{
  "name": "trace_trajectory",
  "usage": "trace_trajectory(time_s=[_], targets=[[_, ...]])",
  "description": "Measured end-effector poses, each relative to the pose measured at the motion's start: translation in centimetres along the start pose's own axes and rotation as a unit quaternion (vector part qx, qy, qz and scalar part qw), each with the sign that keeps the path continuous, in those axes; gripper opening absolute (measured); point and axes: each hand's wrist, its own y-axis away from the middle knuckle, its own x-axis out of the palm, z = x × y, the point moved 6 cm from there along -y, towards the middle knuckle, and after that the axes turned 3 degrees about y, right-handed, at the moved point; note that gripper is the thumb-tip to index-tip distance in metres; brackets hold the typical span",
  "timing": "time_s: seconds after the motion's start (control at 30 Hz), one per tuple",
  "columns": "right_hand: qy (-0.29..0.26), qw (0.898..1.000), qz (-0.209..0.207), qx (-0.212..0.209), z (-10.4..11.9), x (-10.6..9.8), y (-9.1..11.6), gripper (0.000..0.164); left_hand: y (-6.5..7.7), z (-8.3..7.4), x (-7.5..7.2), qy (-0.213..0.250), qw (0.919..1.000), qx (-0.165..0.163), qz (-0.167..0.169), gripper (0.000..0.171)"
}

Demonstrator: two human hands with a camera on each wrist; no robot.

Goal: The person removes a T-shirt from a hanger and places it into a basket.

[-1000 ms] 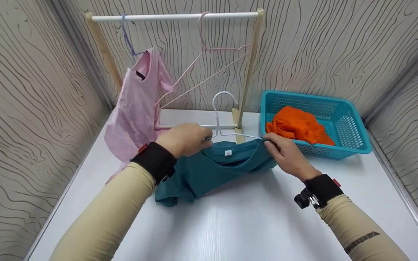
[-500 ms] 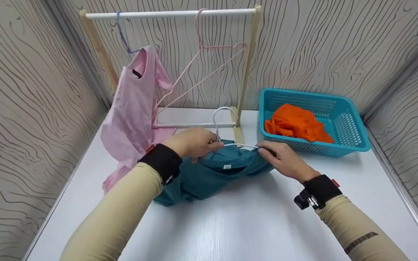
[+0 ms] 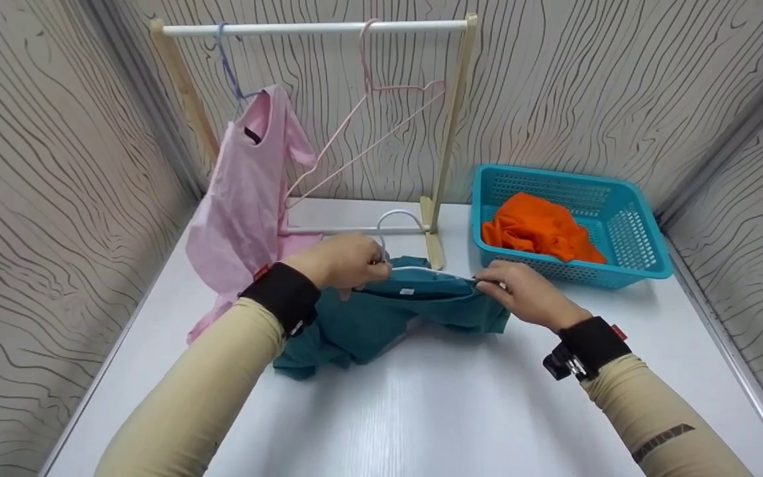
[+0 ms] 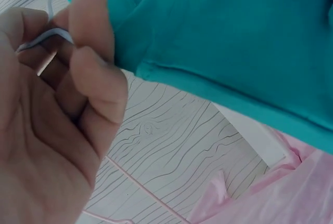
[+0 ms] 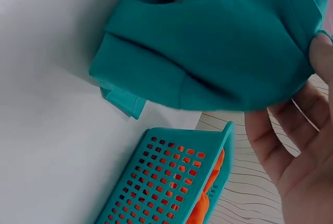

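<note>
From the head camera, the left hand (image 3: pixel 342 260) pinches the thin white wire hanger (image 3: pixel 395 228) just under its curved hook, while the right hand (image 3: pixel 520 291) grips the shoulder edge of the teal shirt (image 3: pixel 381 318). The shirt is soft knit cotton, bunched between the two hands and sagging in folds onto the smooth white table (image 3: pixel 461 411) below the left forearm. Behind the hands stands a small rack (image 3: pixel 315 28) with a white bar and pale wooden posts; a limp pink shirt (image 3: pixel 249 185) hangs from it beyond the left hand, and a bare pink wire hanger (image 3: pixel 381 99) hangs next to it. Beyond the right hand sits a perforated teal plastic basket (image 3: pixel 640 228) holding a crumpled orange cloth (image 3: pixel 540 228).

In the left wrist view, the fingers (image 4: pixel 93 42) curl round the slim white wire (image 4: pixel 44 39), right beside the teal shirt's (image 4: pixel 234 42) ribbed hem; pink fabric (image 4: pixel 281 193) lies below.

In the right wrist view, the right hand's fingers (image 5: pixel 291 146) clasp the teal shirt's (image 5: pixel 218 52) folded edge from beneath, and the shirt hides their tips. The basket's (image 5: pixel 171 182) gridded wall is close by on the table (image 5: pixel 47 130).
</note>
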Motion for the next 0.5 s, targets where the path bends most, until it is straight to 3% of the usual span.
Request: trace_trajectory(time_s=[0.5], targets=[[0.068,0.994,-0.077,0.022,-0.2,-1.3,0.0,0.019,0.7,0.2,-0.2,0.021,0.9997,0.011,-0.001,0.03]])
